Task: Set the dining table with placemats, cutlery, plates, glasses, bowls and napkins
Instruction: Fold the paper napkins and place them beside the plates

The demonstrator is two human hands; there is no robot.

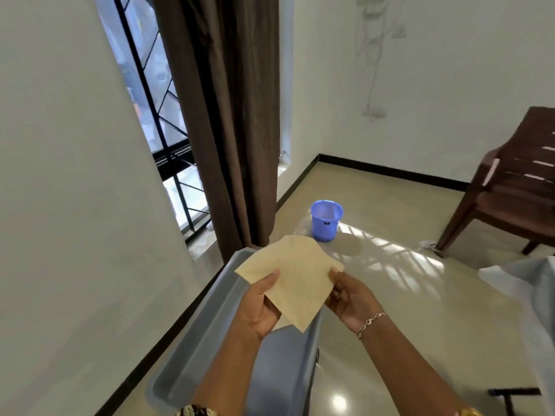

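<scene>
White walls close off this corner of the room, and pale glossy floor tiles run out to a black skirting strip at the far side.

The napkin is a flat, tan, roughly square sheet, matte and uncreased, turned corner-on like a diamond. It is held up in the air over the far end of a grey tray-like surface, touching nothing but the two hands. The left hand grips its near-left edge, thumb laid on top and fingers curled beneath. The right hand pinches the right corner between thumb and fingers; a thin chain bracelet sits on that wrist.

A long brown curtain hangs at the far left, half covering a tall window with a black grille. At the right stands a dark brown slatted chair, cut off by the frame edge. The grey surface has a raised rim and runs near to far along the left wall. A small blue bucket stands on the floor beyond the napkin, well apart from the chair, with striped sunlight on the tiles between them.

White cloth shows at the right edge; I cannot tell what it covers. The napkin's underside and most of the fingers are hidden.
</scene>
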